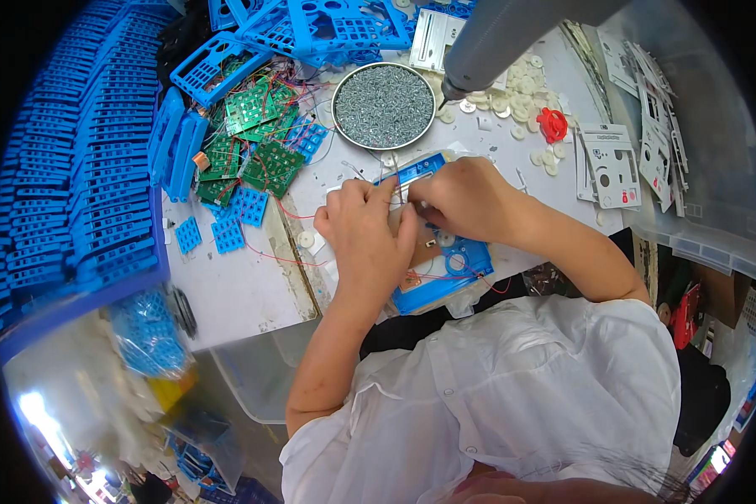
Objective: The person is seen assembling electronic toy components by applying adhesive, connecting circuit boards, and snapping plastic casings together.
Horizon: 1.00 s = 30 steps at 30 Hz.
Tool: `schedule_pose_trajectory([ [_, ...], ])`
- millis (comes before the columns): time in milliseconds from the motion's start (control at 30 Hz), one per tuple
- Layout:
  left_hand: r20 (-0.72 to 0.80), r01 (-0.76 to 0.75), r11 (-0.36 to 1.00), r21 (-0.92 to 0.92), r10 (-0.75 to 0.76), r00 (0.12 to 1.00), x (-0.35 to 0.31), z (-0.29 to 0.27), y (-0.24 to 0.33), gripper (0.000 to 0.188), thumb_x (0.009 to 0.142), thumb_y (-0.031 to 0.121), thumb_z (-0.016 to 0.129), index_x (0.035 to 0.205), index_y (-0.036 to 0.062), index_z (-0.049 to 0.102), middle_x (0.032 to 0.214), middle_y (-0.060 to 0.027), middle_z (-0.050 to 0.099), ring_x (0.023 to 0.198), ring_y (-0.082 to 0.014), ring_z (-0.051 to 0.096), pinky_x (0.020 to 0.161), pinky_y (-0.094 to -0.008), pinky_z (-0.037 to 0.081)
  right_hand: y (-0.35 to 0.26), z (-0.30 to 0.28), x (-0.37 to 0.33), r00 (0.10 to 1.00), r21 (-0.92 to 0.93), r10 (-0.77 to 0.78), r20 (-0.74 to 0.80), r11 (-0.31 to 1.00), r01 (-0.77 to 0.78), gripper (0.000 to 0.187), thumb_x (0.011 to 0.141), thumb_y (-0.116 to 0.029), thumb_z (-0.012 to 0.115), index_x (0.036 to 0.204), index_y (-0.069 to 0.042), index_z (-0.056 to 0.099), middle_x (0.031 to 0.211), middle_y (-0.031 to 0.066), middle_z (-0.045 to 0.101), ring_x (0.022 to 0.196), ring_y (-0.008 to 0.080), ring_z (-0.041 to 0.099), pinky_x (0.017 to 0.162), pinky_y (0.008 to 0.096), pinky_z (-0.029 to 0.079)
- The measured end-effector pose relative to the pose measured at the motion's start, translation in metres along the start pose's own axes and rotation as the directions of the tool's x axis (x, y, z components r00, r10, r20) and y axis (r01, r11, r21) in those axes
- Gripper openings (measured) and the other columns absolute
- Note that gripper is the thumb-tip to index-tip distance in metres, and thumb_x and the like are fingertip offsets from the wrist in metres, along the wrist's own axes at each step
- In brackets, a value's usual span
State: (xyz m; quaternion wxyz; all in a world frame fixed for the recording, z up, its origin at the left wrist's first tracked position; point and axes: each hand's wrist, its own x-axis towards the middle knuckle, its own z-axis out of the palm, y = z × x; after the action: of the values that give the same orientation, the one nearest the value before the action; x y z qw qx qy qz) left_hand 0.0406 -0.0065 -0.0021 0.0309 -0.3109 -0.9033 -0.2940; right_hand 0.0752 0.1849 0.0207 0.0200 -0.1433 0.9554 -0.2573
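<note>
A blue plastic casing (420, 300) lies on the worktable in front of me, with a brown board (422, 254) and thin red wires inside it. My left hand (365, 225) is bent over the casing's left side, thumb and fingers drawn together near its far part. From the right, my right hand (466, 197) reaches over the casing with its fingers closed in a pinch. Thin pale wires or pins show between the two hands. What the fingertips hold is too small and covered to make out. A small white round part (446, 239) sits in the casing.
Beyond the hands stands a round dish of small screws (384, 107), under a hanging grey power screwdriver (487, 50). Green circuit boards (273, 166) and blue button sheets (249, 206) lie left. A bin of blue frames (113, 168), white discs (525, 84) and white panels (609, 165) surround the space.
</note>
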Motion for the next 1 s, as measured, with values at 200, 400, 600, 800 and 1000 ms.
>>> schedule_pose_trajectory([
  [200, -0.037, 0.040, 0.985, -0.170, -0.047, 0.998, 0.002, 0.007, 0.002, 0.019, 0.084, 0.021, 0.076, 0.100, 0.0125, 0.074, 0.103, -0.0045, 0.060, 0.106, -0.0262, 0.053, 0.096, -0.0481, 0.030, 0.002, 0.001, -0.001, 0.999, 0.003, 0.046, 0.025, 0.999, -0.046, 0.011, 0.082, -0.016, 0.072, 0.087, -0.006, 0.070, 0.071, 0.0153, 0.068, 0.071, 0.0364, 0.069, 0.065, 0.0478, 0.053],
  [400, -0.112, -0.204, 0.958, -0.201, 0.184, 0.976, -0.019, -0.006, -0.016, 0.016, 0.083, 0.012, 0.078, 0.099, 0.0128, 0.074, 0.103, -0.0012, 0.067, 0.096, -0.0226, 0.061, 0.095, -0.0444, 0.036, 0.015, 0.001, -0.006, 0.995, -0.014, -0.075, -0.065, 0.997, 0.075, 0.012, 0.087, -0.020, 0.071, 0.087, -0.008, 0.067, 0.067, 0.0101, 0.066, 0.065, 0.0336, 0.068, 0.061, 0.0455, 0.052],
  [600, -0.030, -0.337, 0.939, -0.065, 0.336, 0.941, -0.053, -0.022, -0.023, 0.028, 0.082, 0.005, 0.077, 0.110, 0.0092, 0.073, 0.111, -0.0034, 0.069, 0.101, -0.0241, 0.062, 0.093, -0.0450, 0.042, 0.003, -0.084, -0.048, 0.670, 0.565, -0.411, 0.618, 0.825, -0.016, 0.013, 0.086, -0.022, 0.072, 0.095, -0.014, 0.075, 0.068, 0.0054, 0.070, 0.063, 0.0268, 0.067, 0.058, 0.0385, 0.050],
  [800, 0.085, -0.377, 0.926, 0.003, 0.376, 0.923, -0.057, -0.030, -0.019, 0.036, 0.083, 0.008, 0.077, 0.118, 0.0062, 0.072, 0.121, -0.0042, 0.068, 0.109, -0.0247, 0.061, 0.097, -0.0482, 0.041, 0.008, -0.032, -0.020, 0.990, 0.019, -0.087, -0.115, 0.996, 0.090, 0.021, 0.085, -0.026, 0.074, 0.100, -0.011, 0.076, 0.086, 0.0090, 0.072, 0.081, 0.0306, 0.069, 0.073, 0.0430, 0.055],
  [1000, 0.149, -0.396, 0.917, 0.042, 0.386, 0.910, -0.056, -0.035, -0.020, 0.037, 0.083, 0.010, 0.077, 0.120, 0.0057, 0.072, 0.123, -0.0041, 0.068, 0.110, -0.0248, 0.061, 0.099, -0.0497, 0.041, 0.000, 0.000, 0.058, 0.993, 0.057, 0.071, -0.098, 0.996, -0.066, 0.021, 0.085, -0.025, 0.074, 0.092, -0.006, 0.073, 0.085, 0.0108, 0.070, 0.087, 0.0309, 0.066, 0.078, 0.0426, 0.053],
])
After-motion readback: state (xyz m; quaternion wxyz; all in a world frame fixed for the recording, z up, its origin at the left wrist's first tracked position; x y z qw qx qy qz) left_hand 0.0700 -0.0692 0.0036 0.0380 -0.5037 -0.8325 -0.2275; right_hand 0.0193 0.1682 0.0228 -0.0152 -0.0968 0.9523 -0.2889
